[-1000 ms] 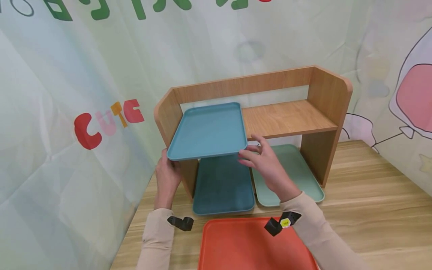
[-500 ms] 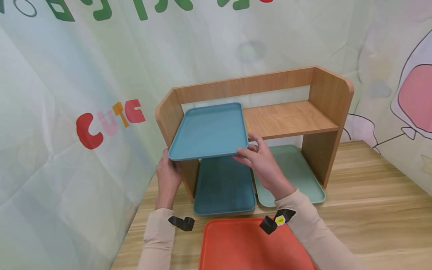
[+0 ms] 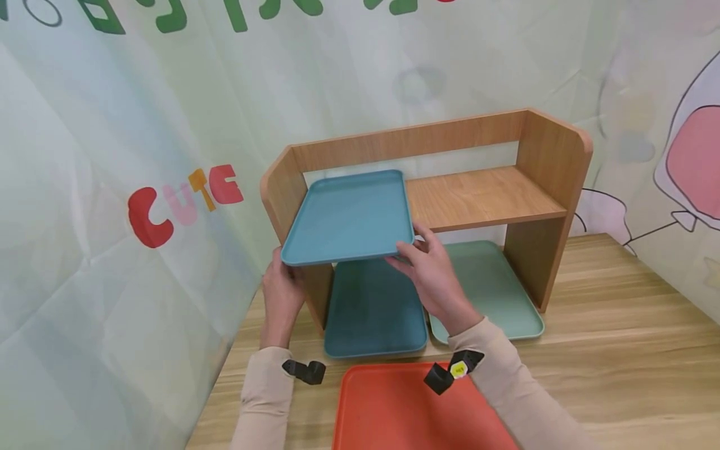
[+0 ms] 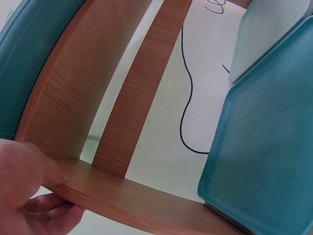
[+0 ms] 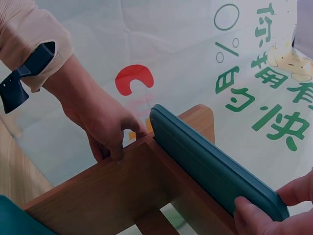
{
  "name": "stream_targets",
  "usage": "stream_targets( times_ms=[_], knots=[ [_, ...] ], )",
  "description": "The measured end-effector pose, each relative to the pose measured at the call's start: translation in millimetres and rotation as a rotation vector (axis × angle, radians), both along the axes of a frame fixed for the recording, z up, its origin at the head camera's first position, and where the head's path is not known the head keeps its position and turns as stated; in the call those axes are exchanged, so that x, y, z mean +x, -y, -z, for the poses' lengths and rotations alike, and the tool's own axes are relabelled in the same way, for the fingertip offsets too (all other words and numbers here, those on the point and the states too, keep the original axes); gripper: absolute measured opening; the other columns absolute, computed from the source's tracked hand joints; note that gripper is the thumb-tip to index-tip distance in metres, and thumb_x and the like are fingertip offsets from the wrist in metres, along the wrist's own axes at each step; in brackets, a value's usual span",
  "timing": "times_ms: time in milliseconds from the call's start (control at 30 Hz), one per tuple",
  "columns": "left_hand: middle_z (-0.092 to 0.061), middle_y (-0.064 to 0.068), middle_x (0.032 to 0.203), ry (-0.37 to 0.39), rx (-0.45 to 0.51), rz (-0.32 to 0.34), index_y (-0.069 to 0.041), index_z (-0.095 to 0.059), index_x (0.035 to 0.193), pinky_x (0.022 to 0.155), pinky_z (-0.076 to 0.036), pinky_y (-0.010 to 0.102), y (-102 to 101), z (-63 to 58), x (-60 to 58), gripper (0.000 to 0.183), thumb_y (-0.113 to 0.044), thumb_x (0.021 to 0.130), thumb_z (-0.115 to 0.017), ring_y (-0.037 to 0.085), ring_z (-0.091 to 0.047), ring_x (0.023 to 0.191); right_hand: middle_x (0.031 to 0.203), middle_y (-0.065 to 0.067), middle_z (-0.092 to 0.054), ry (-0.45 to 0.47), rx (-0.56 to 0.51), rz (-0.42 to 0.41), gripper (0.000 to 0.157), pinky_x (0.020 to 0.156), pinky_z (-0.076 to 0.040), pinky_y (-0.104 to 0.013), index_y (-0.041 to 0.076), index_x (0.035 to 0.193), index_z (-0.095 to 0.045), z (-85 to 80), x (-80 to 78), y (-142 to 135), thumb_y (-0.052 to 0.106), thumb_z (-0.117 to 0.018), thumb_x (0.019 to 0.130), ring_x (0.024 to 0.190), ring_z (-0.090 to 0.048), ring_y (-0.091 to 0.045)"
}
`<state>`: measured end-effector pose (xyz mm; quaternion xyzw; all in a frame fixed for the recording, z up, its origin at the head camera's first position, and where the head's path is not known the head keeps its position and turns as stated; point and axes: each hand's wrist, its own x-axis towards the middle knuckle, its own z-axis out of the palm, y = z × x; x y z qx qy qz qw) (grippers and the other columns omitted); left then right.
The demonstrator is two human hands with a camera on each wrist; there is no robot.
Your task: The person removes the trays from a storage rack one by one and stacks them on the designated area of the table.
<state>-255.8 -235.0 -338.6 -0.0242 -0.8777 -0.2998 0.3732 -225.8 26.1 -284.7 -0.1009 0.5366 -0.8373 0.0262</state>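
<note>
A blue tray (image 3: 351,219) lies on the left part of the upper board of a wooden desktop shelf (image 3: 478,194), its front edge jutting past the board. My right hand (image 3: 435,281) pinches the tray's front right corner, thumb on one face and fingers on the other, as the right wrist view shows of the tray (image 5: 210,161). My left hand (image 3: 281,297) grips the front edge of the shelf's left side panel (image 4: 122,196), just below the tray's front left corner. Part of the left hand's fingers is hidden behind the panel in the head view.
Below the upper board, a darker blue tray (image 3: 375,312) and a pale green tray (image 3: 489,287) lie side by side. An orange-red tray (image 3: 416,412) is on the wooden table (image 3: 635,350) in front. A printed curtain (image 3: 185,94) hangs behind and at the left.
My right hand has moved slightly left and its spread fingers have closed on the tray's corner. The left hand has kept its grip on the side panel.
</note>
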Motion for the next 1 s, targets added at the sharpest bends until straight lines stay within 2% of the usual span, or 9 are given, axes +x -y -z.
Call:
stream_targets(
  times_ms=[300, 433, 600, 800, 867, 1000],
  knots=[
    [-0.061, 0.023, 0.094, -0.002, -0.008, 0.002, 0.0, -0.049, 0.118, 0.074, -0.046, 0.051, -2.6, -1.8, -0.7, 0.024, -0.003, 0.095, -0.05, 0.04, -0.058, 0.086, 0.136, -0.019, -0.039, 0.021, -0.064, 0.011, 0.057, 0.096, -0.048, -0.04, 0.011, 0.15, -0.027, -1.5, 3.5, -2.3, 0.001, -0.047, 0.097, 0.122, -0.05, -0.028],
    [-0.062, 0.025, 0.099, -0.001, -0.007, -0.001, 0.002, -0.048, 0.117, 0.079, -0.048, 0.053, -1.8, -1.5, -1.3, 0.023, -0.003, 0.095, -0.051, 0.043, -0.06, 0.094, 0.135, -0.018, -0.04, 0.048, -0.089, 0.008, 0.059, 0.096, -0.048, -0.039, 0.012, 0.15, -0.027, -1.3, 6.9, -6.3, 0.0, -0.047, 0.097, 0.118, -0.053, -0.026],
    [-0.06, 0.026, 0.096, 0.038, -0.012, -0.03, 0.002, -0.047, 0.115, 0.08, -0.047, 0.055, -0.1, -1.5, -1.7, 0.023, -0.002, 0.093, -0.052, 0.044, -0.059, 0.095, 0.125, -0.014, -0.042, 0.092, -0.155, 0.005, 0.062, 0.096, -0.048, -0.042, 0.012, 0.151, -0.026, -0.4, 10.5, -14.1, -0.003, -0.048, 0.095, 0.105, -0.058, -0.02],
    [-0.057, 0.021, 0.089, 0.135, 0.017, -0.059, -0.001, -0.045, 0.116, 0.067, -0.047, 0.046, -0.1, -2.3, -1.1, 0.025, -0.003, 0.092, -0.051, 0.036, -0.057, 0.08, 0.116, -0.011, -0.044, 0.096, -0.212, -0.024, 0.062, 0.092, -0.051, -0.038, 0.012, 0.151, -0.025, 1.5, 16.0, -27.4, -0.004, -0.045, 0.095, 0.08, -0.06, -0.011],
    [-0.057, 0.02, 0.091, 0.171, 0.032, -0.061, -0.002, -0.044, 0.117, 0.065, -0.048, 0.043, -0.7, -3.5, -0.5, 0.025, -0.005, 0.093, -0.05, 0.034, -0.058, 0.079, 0.122, -0.012, -0.044, 0.093, -0.222, -0.032, 0.062, 0.091, -0.052, -0.035, 0.012, 0.151, -0.025, 1.3, 18.0, -32.7, -0.004, -0.045, 0.095, 0.083, -0.062, -0.01],
    [-0.058, 0.021, 0.096, 0.201, 0.049, -0.073, -0.002, -0.043, 0.12, 0.07, -0.049, 0.045, -1.2, -5.3, -0.4, 0.028, -0.008, 0.094, -0.049, 0.035, -0.059, 0.085, 0.14, -0.015, -0.035, 0.071, -0.215, -0.041, 0.063, 0.089, -0.053, -0.033, 0.012, 0.152, -0.022, -1.1, 21.3, -42.4, -0.004, -0.044, 0.095, 0.11, -0.06, -0.018]
  ],
)
